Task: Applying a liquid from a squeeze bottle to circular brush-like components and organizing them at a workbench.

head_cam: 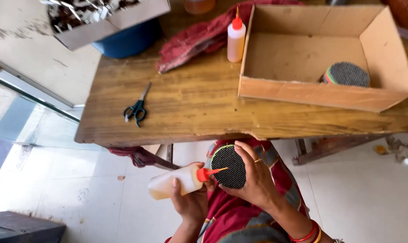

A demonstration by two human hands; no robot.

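My left hand grips a small squeeze bottle of yellowish liquid, held on its side. Its orange nozzle tip touches the face of a round black honeycomb disc. My right hand holds that disc by its edge, fingers curled over the top, above my lap in red and grey cloth. Both hands are below the near edge of the wooden table.
An open cardboard box on the table holds another round disc. A second squeeze bottle stands beside it by a red cloth. Black scissors lie at the left. A tray of metal parts rests on a blue container.
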